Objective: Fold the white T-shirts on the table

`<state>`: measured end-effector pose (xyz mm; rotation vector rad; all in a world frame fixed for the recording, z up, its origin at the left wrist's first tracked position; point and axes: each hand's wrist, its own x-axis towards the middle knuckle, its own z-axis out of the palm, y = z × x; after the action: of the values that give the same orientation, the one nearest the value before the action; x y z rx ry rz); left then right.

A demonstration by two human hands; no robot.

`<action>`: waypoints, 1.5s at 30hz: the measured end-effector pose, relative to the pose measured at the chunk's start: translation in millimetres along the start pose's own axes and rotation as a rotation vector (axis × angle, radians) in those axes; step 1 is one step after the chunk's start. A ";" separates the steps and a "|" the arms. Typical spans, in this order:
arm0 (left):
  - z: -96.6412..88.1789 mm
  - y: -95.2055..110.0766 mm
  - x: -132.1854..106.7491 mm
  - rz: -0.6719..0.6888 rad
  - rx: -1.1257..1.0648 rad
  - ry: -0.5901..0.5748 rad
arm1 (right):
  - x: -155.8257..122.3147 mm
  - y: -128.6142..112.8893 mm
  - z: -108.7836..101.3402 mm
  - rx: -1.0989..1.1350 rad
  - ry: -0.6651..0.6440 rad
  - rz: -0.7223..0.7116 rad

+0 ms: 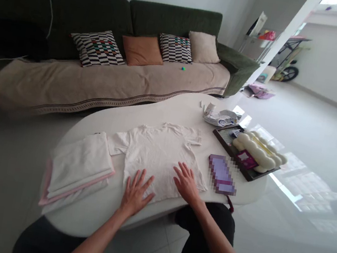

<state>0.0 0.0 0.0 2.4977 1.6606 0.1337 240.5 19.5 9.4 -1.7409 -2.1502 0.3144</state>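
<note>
A white T-shirt [158, 150] lies spread flat on the white oval table [171, 110], its collar pointing away from me. My left hand [135, 193] rests palm down on the shirt's near hem, fingers spread. My right hand [186, 182] lies flat on the hem's right part, fingers stretched out. Neither hand holds anything.
A stack of folded white and pink cloths [78, 168] sits left of the shirt. To the right lie a blurred flat item [222, 174], a dark tray [245, 172] with a cream bumpy object [260, 150], and crumpled paper [220, 117]. A green sofa [104, 49] with cushions stands behind the table.
</note>
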 end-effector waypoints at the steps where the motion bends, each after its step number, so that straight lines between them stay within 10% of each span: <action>1: 0.0 -0.5 -0.2 0.005 0.000 -0.009 | 3.1 -9.7 6.2 -0.046 -0.048 -0.001; 8: -12.4 -2.4 1.6 0.105 -0.026 -0.186 | -3.7 2.9 22.5 -0.173 -0.120 0.124; 13: -46.4 -62.2 65.6 0.129 -0.100 -0.176 | -1.4 -4.0 13.0 -0.167 -0.120 0.148; 17: -71.7 -147.8 133.4 -0.245 0.071 0.003 | 5.5 -60.2 11.1 -0.081 -0.046 0.081; 22: -76.0 -204.6 161.2 -0.459 0.138 -0.203 | 4.3 -149.1 43.2 0.126 -0.220 -0.172; 28: -76.1 -198.9 171.2 -0.543 -0.072 -0.161 | 5.8 -174.6 66.2 0.055 -0.277 -0.128; 34: -98.8 -194.3 184.7 -0.532 -0.390 -0.052 | 7.1 -167.3 24.3 0.123 -0.238 0.033; 39: -116.5 -200.5 160.7 -0.604 -0.527 -0.056 | -2.9 -169.3 0.0 0.108 -0.205 0.117; 45: -123.4 -204.9 121.7 -0.781 -0.796 -0.229 | -34.7 -174.3 20.2 0.126 -0.316 -0.013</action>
<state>-157.9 198.5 87.6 1.1724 1.8493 0.3207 82.4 -51.4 53.9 -1.6987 -2.2941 0.7498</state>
